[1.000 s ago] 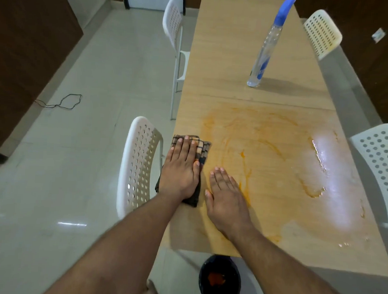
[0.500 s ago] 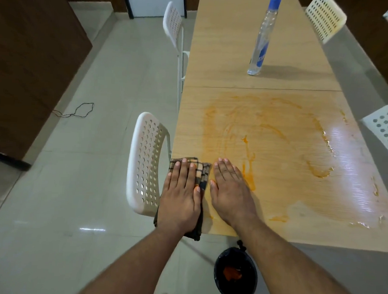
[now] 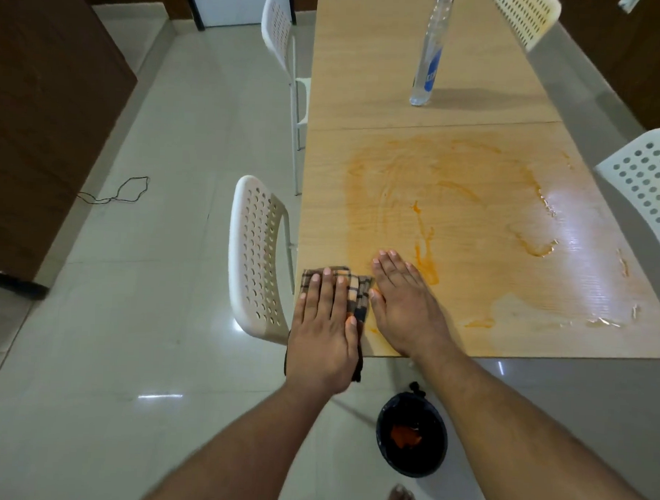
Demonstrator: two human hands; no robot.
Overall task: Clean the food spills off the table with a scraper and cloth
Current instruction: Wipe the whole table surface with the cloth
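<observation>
A brown checked cloth (image 3: pixel 360 289) lies at the near left corner of the light wooden table (image 3: pixel 366 81), partly hanging over the edge. My left hand (image 3: pixel 323 329) presses flat on it with straight fingers. Just to its right, my right hand (image 3: pixel 403 302) rests flat on the tabletop, palm down, holding nothing. Orange food smears (image 3: pixel 426 250) spread across the near half of the table, with wet streaks (image 3: pixel 540 249) toward the right side. No scraper is in view.
A clear spray bottle (image 3: pixel 429 61) with a blue label stands on the far half of the table. White perforated chairs (image 3: pixel 256 254) sit along both sides. A black bin (image 3: pixel 411 434) with orange waste stands on the floor under the near edge. A cord (image 3: pixel 115 193) lies on the floor.
Both hands have drawn back toward the near table edge, the left one dragging the cloth until it overhangs the corner. The view has shifted back with them.
</observation>
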